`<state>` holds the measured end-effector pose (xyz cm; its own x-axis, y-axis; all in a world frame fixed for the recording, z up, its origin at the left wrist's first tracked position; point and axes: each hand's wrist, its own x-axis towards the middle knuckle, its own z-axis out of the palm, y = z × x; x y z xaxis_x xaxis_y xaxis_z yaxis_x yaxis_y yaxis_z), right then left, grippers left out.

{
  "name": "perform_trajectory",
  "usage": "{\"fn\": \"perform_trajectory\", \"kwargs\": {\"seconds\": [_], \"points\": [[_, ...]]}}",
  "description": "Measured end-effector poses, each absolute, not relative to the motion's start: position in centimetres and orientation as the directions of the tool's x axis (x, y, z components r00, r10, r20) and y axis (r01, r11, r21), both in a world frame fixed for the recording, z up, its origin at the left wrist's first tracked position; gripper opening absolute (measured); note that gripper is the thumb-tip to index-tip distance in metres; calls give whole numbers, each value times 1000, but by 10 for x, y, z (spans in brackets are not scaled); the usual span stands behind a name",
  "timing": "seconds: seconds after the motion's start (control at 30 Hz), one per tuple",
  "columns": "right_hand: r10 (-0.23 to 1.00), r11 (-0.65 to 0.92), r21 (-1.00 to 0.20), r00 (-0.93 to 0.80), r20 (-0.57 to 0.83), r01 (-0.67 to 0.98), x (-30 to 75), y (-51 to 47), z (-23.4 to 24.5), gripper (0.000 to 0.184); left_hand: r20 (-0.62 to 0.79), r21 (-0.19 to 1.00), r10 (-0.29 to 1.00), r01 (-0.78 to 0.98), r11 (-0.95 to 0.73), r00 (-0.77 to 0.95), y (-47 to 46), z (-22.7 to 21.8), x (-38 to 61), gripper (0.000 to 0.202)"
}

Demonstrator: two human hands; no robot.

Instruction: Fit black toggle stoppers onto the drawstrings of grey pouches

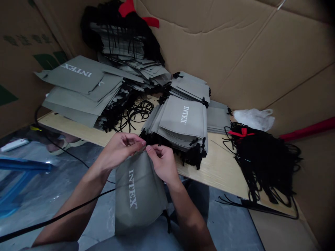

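I see brown cardboard sheets (261, 45) walling tabletop's (222, 167) back and right edges. Tabletop pale wood. Grey glossy floor (39, 198) below front edge, catching reflections. Blue frame (15, 167) far left; red bar (311, 129) far right.

My left hand (119, 148) and right hand (163, 164) are bare, fingers and wrists uncovered. Both forearms (86, 195) are uncovered too, from the wrist down to the bottom edge of view. By my left elbow a strip of grey cloth (56, 246) shows, seemingly a sleeve's edge.
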<state>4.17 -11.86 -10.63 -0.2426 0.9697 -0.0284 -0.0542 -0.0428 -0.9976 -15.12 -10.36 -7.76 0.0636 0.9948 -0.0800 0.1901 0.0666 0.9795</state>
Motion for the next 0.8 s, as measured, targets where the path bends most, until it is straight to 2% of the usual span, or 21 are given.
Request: {"fn": "perform_trajectory", "kwargs": {"seconds": [0.5,0.73,0.8], "points": [[945,-4,-1000,-328,-12,23,48,-122,-105,33,-81,976,995,207,66,63,-106,-72,-151,33],[879,69,-989,-478,-2,132,72,-142,-97,17,1,973,998,231,13,-58,-100,-71,-151,41],[868,90,-987,-497,13,132,81,-145,-92,18,35,970,996,241,-13,-88,-97,-64,-151,40]]}}
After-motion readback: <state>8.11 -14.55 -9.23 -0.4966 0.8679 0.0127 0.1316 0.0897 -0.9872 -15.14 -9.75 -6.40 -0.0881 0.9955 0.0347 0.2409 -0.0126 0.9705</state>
